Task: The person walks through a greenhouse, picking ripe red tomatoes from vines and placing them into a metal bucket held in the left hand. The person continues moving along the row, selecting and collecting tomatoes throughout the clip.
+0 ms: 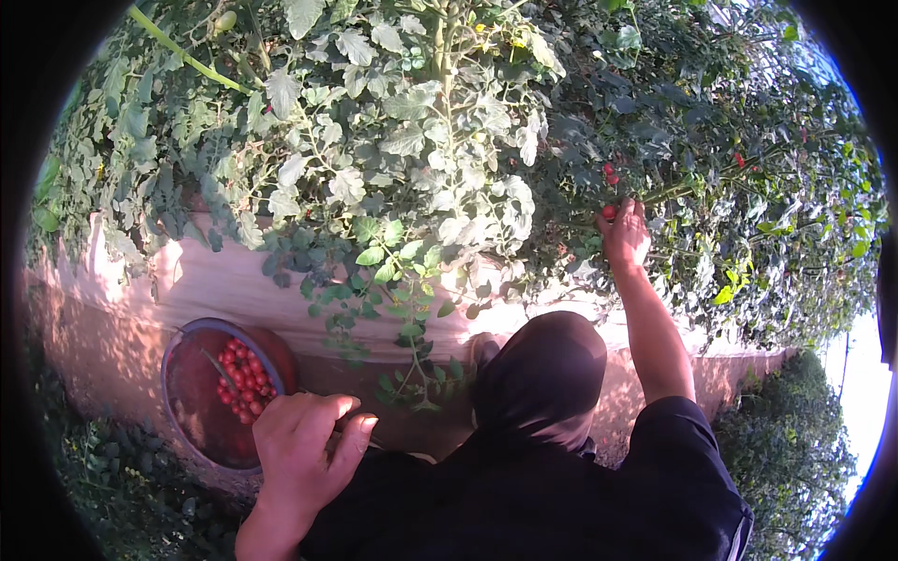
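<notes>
My right hand [628,235] reaches into the tomato plants, its fingertips at a small red tomato [609,211]; whether they grip it is hard to tell. Just above it hang other red tomatoes [610,175] among the leaves. In the lower left, my left hand [309,442] is raised near the rim of a round tub [170,400], fingers curled and thumb extended. Its palm side is partly hidden, so I cannot tell if it holds anything. Several red cherry tomatoes [245,379] lie in the tub, at the side toward my left hand, with a piece of stem on them.
Tall tomato plants [428,126] fill the far side, above pale ground sheeting [316,301]. A leafy branch [414,329] droops over the path between the tub and my knee [547,372]. More red tomatoes [739,160] hang at the right. Low foliage [133,477] borders the lower left.
</notes>
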{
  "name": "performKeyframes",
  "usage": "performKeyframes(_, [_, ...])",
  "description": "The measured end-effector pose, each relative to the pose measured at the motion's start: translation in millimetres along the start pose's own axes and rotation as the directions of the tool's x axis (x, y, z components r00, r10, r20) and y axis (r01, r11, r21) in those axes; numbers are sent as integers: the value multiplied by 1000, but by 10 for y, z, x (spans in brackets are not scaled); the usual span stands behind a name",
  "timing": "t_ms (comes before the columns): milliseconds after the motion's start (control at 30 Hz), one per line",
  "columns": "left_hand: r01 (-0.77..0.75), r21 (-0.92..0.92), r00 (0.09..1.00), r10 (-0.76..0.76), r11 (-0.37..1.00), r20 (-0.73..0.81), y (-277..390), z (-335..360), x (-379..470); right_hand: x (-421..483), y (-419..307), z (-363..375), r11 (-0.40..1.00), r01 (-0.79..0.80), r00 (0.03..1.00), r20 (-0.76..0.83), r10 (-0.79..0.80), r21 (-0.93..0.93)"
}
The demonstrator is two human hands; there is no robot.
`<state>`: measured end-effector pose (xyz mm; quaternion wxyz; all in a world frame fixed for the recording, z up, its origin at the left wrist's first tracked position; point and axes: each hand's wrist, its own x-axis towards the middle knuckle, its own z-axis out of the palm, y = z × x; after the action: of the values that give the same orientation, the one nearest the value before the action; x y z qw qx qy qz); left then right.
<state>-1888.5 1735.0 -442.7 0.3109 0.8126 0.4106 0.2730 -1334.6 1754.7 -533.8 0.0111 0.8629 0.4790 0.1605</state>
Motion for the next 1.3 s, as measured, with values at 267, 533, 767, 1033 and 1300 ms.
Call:
performKeyframes(267, [53,-110,999,-54,992,-3,-142,180,0,-117,89,97,976,154,973,-193,-123,152])
performKeyframes(533, [48,-130,997,-39,990,71,-170,245,38,-113,4,-13,881,-35,996,-54,69,472])
performKeyframes(767, [91,-137,992,-77,986,103,-207,288,63,-112,-102,-74,777,-223,975,126,185,589])
performKeyframes(1033, [164,-125,975,-141,979,173,-176,342,86,2,-244,-239,623,-294,956,218,198,725])
performKeyframes(1300, [177,-120,962,-145,977,232,-183,402,140,14,-105,-92,719,-340,940,213,266,606])
